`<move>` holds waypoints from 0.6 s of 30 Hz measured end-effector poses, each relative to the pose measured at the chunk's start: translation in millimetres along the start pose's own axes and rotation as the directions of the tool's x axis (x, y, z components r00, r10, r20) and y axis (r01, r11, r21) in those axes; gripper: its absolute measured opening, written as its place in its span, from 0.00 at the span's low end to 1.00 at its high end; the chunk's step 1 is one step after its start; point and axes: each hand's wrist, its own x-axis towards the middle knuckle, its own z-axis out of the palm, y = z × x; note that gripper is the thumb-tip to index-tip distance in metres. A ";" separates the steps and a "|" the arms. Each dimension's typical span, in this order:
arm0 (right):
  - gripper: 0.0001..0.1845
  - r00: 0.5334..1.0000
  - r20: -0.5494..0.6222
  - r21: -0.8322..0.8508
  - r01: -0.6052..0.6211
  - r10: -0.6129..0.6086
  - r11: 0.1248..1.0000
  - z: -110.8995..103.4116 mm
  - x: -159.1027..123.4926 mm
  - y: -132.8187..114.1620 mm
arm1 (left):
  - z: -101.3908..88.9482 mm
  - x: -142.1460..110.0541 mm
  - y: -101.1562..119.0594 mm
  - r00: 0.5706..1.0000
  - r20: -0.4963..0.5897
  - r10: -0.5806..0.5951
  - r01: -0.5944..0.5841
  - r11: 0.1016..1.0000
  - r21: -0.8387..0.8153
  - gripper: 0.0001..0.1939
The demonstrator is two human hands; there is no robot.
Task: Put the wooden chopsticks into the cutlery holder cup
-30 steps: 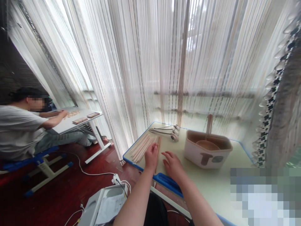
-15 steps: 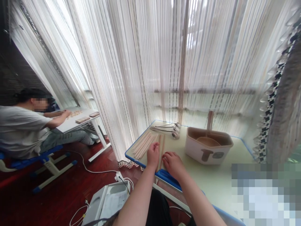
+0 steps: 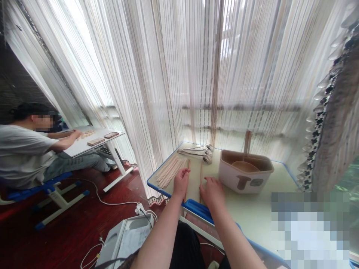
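My left hand (image 3: pixel 181 182) lies on the pale green table (image 3: pixel 252 209) with its fingers stretched forward, its thumb side against a brown chopstick (image 3: pixel 187 173). My right hand (image 3: pixel 212 191) rests flat just to the right, its fingers touching a second brown chopstick (image 3: pixel 201 175). The two sticks lie a hand's width apart between my hands. A pile of several light wooden chopsticks (image 3: pixel 168 172) sits left of my left hand, near the table's corner.
Several metal spoons (image 3: pixel 198 151) lie at the table's far edge. A white tub (image 3: pixel 244 179) holding a wooden ladle stands at the right. Sheer curtains hang behind. On the floor are a grey box (image 3: pixel 123 243) and cables. Another person (image 3: pixel 25 149) sits at a desk far left.
The two brown chopsticks, close together between my hands before, now lie apart. My right hand has shifted right with one of them; the left hand stays by the other.
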 end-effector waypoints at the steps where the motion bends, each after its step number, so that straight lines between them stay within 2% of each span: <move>1: 0.17 0.999 0.001 -0.022 -0.036 0.036 0.999 -0.4 0.1 1.7 | 0.0 -0.1 -0.2 1.000 0.004 -0.004 0.004 1.000 -0.010 0.10; 4: 0.17 0.997 0.016 -0.049 -0.074 0.075 0.996 -1.2 -0.2 4.3 | -0.2 -0.3 -1.6 1.000 0.015 -0.008 0.008 0.999 -0.033 0.10; 10: 0.23 0.998 0.021 -0.063 -0.066 0.067 0.996 -1.5 -0.5 -3.0 | -0.8 -1.1 -1.4 1.000 0.012 -0.015 0.015 1.000 -0.011 0.10; 14: 0.17 0.995 0.082 -0.031 -0.058 0.060 0.998 -2.8 -0.5 -3.2 | -0.9 -1.3 -0.6 1.000 0.001 -0.029 0.029 1.000 0.005 0.10; 18: 0.12 0.995 0.089 0.040 -0.041 0.037 0.998 -3.3 -0.7 2.1 | -1.0 -0.8 -1.0 1.000 0.016 -0.001 0.001 0.999 0.049 0.10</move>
